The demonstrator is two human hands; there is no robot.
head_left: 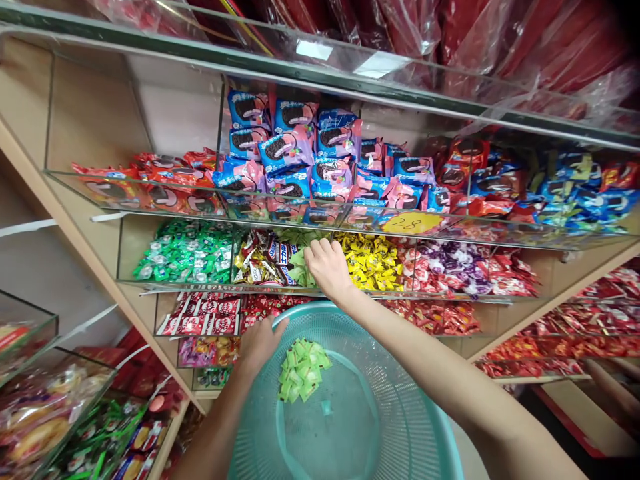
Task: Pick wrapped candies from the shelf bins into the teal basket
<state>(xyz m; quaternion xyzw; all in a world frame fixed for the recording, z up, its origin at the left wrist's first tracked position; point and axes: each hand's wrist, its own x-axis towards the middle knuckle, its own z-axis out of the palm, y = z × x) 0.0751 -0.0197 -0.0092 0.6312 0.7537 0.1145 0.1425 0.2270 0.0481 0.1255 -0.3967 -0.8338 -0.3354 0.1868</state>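
Note:
My left hand (263, 341) is closed on the near-left part of the rim of a teal plastic basket (440, 427). Inside the basket, toward its left, lies a small heap of light green wrapped candies (303, 370). Reaching over the basket, my right hand (327, 267) is at a shelf bin of the same light green candies (301, 270). Its fingers are curled downward, and whatever they hold is hidden under the knuckles. Snickers bars (280, 252) and gold-wrapped sweets lie left of that hand, and yellow-wrapped candies (373, 261) lie right of it.
Clear-fronted shelf bins surround the hands. Green-wrapped candies (187, 252) are at left, purple and red ones (450, 270) at right. Packs of sandwich cookies (287, 150) sit above, behind a yellow price tag (413, 222). At lower right, part of another person's hand (613, 387) shows, blurred.

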